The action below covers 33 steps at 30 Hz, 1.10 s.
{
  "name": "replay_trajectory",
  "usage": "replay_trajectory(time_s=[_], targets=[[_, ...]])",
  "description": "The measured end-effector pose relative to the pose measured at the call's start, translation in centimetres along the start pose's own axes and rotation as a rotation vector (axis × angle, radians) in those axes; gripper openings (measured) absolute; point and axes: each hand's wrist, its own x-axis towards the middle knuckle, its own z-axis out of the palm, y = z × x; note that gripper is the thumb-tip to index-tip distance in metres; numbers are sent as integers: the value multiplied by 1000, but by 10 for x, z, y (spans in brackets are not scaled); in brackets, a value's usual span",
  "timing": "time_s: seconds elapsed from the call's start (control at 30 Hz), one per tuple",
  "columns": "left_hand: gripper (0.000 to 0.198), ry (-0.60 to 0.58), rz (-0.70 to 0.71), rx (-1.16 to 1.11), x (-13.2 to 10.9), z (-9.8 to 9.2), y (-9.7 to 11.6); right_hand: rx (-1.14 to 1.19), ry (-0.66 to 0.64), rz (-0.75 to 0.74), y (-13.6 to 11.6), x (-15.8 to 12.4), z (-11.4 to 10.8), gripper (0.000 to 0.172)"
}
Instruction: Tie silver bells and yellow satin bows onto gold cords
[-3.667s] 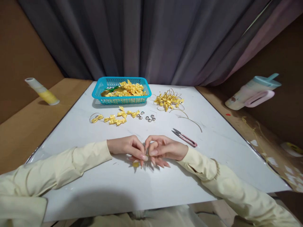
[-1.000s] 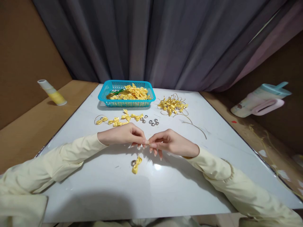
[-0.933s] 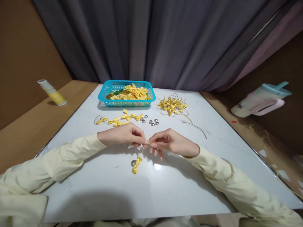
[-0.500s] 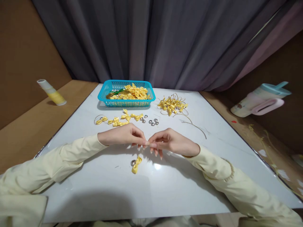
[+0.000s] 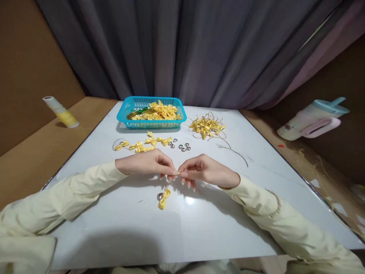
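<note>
Thumb and fingertips of my left hand (image 5: 155,164) are pinched together, meeting those of my right hand (image 5: 203,171) above the white table. Between the two pinches shows a tiny gold-coloured piece (image 5: 178,173), gripped from both sides; its kind is too small to make out. Just below my hands lies a yellow ribbon bow (image 5: 164,199) with a silver oval charm (image 5: 160,196) against it. Beyond my left hand, several loose yellow bows (image 5: 149,142) are spread out. Several silver charms (image 5: 184,147) lie past the gap between my hands.
A blue plastic basket (image 5: 151,125) full of yellow bows stands at the back. Beside it is a pile of bows on gold cords (image 5: 207,125), with loose cord pieces (image 5: 236,154) nearby. A spool (image 5: 61,112) stands left, a lidded tumbler (image 5: 312,120) right.
My hands keep almost the same pose, still meeting at the fingertips. A little more of the gold-coloured piece shows between them. The whole view has shifted slightly.
</note>
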Motion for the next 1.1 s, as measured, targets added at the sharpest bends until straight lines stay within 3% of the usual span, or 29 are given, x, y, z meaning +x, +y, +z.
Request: replay_trajectory(time_s=[0.7, 1.0, 1.1], targets=[[30, -20, 22, 32, 0, 0, 0, -136, 10, 4, -2, -1, 0, 26], [31, 13, 36, 22, 0, 2, 2, -390, 100, -243, -3, -4, 0, 17], [29, 104, 39, 57, -1, -3, 2, -433, 168, -307, -2, -5, -4, 15]])
